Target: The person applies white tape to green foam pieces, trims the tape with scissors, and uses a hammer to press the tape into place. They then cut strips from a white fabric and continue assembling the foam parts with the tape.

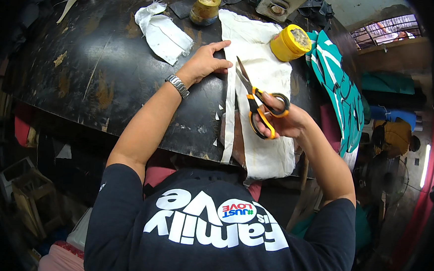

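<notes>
Scissors (253,100) are gripped in the right hand (288,122), white cloth (267,79) touched at its edge by the splayed left hand (206,64), table (125,90) open leftward.

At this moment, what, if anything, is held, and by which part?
Right hand holds orange-and-black metal scissors by the looped handles; left hand touches flat white cloth, grip unclear.

The left hand (209,64) rests at the left edge of the white cloth (257,38) on the bench (145,91). The right hand (291,123) grips the scissors (253,103) above the cloth, tips directed forward. A yellow jar (288,44) sits on the cloth; green fabric (335,88) lies to the right.
</notes>
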{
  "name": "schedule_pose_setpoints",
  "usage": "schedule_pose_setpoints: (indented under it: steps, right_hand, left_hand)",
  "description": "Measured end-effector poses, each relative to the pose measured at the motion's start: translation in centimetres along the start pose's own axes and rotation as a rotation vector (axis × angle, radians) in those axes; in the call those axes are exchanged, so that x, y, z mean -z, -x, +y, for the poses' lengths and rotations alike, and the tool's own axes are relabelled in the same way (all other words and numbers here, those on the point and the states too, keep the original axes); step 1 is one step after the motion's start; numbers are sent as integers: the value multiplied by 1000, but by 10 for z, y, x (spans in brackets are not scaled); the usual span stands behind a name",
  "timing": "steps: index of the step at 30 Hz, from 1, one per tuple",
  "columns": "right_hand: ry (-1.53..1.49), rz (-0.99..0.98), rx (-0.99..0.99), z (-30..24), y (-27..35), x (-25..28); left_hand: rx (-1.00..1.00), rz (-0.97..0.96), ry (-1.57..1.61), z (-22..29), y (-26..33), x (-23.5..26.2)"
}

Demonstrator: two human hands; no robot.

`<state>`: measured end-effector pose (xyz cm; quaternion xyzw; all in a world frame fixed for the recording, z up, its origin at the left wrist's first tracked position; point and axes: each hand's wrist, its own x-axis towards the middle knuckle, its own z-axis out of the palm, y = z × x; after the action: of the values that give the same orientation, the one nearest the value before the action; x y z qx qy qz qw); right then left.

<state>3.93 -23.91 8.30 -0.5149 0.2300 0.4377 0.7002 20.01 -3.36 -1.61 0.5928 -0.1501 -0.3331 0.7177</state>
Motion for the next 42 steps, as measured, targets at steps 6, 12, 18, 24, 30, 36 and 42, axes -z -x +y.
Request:
schedule_pose_setpoints:
  steps: [6, 12, 18, 24, 30, 36, 42]
  right_hand:
    - [0, -28, 71, 6, 14, 1]
    - [-13, 69, 100, -5, -25, 3]
    - [-48, 168, 114, -9, -43, -10]
    - [-113, 211, 194, 1, -43, -13]
    - [-50, 211, 268, 6, -49, -10]
    - [-76, 139, 186, 1, -41, -11]
    - [-37, 94, 117, -7, -37, -10]
  left_hand:
    - [28, -50, 13, 2, -3, 2]
    - [-42, -35, 28, 1, 1, -2]
    - [-99, -8, -14, -1, 3, -3]
    - [-91, -6, -23, -2, 1, -2]
    - [-117, 2, -36, -4, 3, -2]
    - [-4, 144, 50, 0, -16, 2]
    - [-66, 181, -130, 9, -53, 17]
